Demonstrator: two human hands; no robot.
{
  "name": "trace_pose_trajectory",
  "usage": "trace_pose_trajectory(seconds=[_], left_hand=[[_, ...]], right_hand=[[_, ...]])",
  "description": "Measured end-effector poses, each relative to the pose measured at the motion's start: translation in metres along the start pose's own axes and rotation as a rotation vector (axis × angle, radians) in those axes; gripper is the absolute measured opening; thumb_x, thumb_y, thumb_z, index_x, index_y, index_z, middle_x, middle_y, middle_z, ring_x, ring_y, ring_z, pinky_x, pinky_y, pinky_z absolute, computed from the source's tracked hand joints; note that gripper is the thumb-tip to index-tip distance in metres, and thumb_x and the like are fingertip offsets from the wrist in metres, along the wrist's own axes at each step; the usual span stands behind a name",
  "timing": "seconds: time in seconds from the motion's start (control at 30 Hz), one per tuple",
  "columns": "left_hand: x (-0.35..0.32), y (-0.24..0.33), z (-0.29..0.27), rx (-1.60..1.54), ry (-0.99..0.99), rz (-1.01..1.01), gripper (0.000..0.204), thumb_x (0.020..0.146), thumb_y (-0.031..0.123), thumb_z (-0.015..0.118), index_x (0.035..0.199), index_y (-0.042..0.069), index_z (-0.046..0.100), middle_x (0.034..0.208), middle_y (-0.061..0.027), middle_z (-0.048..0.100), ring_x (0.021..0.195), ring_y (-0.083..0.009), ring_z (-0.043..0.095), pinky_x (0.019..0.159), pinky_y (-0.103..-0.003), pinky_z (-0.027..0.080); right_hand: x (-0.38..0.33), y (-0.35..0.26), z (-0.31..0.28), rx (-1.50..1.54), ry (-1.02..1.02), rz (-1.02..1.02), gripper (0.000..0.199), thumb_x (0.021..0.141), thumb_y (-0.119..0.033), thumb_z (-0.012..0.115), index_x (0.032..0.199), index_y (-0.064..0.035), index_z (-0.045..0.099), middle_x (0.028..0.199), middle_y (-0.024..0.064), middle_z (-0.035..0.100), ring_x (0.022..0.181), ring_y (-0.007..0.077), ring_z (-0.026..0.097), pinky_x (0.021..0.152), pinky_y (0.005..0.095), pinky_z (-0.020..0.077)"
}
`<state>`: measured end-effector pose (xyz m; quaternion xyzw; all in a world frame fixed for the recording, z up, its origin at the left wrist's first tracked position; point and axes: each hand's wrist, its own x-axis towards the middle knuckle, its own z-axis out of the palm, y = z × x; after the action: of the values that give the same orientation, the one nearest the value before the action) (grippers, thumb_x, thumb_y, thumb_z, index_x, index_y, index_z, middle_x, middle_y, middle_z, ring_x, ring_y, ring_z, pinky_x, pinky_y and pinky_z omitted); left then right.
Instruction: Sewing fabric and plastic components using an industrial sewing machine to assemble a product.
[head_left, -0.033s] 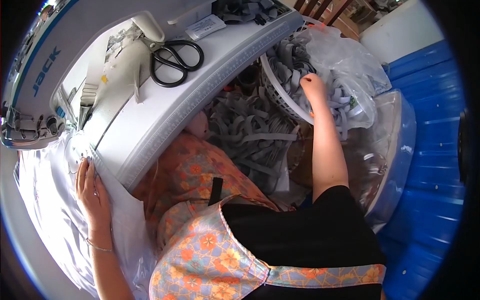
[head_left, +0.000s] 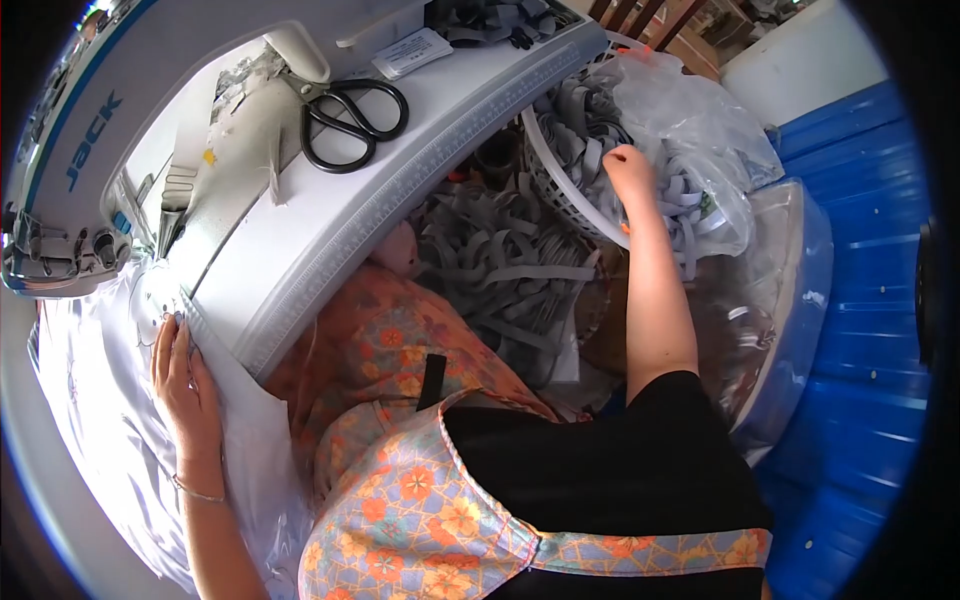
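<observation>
White fabric (head_left: 100, 420) spreads under the sewing machine (head_left: 90, 170), and the left hand (head_left: 185, 385) lies flat on it, fingers released, pinning it smooth just short of the needle. Grey elastic strips (head_left: 590, 130) fill a white basket (head_left: 560, 185) lined with a clear bag; the right hand (head_left: 628, 165) dips in, fingertips buried, grip unclear. 1 pair of black scissors (head_left: 350, 120) rests beyond the left fingers, within reach.

The left hand (head_left: 185, 385) is lying flat, palm down, fingers stretching forward and together — its forearm is coming up from the lower edge. The right arm is reaching far forward, nearly straight — the right hand (head_left: 628, 168) is curling downward, fingers hidden.
</observation>
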<state>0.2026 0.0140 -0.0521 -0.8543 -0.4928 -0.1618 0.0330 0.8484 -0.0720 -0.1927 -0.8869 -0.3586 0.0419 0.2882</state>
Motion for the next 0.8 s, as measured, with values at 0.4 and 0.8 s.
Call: trace_pose_trajectory(seconds=[0.4, 0.8], left_hand=[[-0.003, 0.005, -0.002, 0.013, 0.024, 0.003, 0.035, 0.092, 0.002, 0.052, 0.125, -0.003, 0.063, 0.136, -0.0195, 0.058, 0.130, -0.0357, 0.052, 0.112, -0.043, 0.037], [0.013, -0.003, -0.016, -0.064, 0.025, 0.104, 0.021, 0.087, -0.003, 0.056, 0.106, -0.005, 0.067, 0.112, -0.0176, 0.068, 0.107, -0.0354, 0.063, 0.097, -0.042, 0.047]], right_hand=[[0.003, -0.010, -0.009, -0.079, -0.146, 0.054, 0.026, 0.085, -0.020, 0.054, 0.092, -0.0049, 0.074, 0.073, 0.0122, 0.072, 0.071, 0.0275, 0.072, 0.073, 0.0392, 0.0546], [-0.009, -0.123, -0.085, 0.658, 0.022, -0.053, 0.027, 0.094, -0.007, 0.057, 0.120, -0.0013, 0.060, 0.088, 0.0062, 0.069, 0.072, 0.0132, 0.066, 0.064, 0.0252, 0.0499]])
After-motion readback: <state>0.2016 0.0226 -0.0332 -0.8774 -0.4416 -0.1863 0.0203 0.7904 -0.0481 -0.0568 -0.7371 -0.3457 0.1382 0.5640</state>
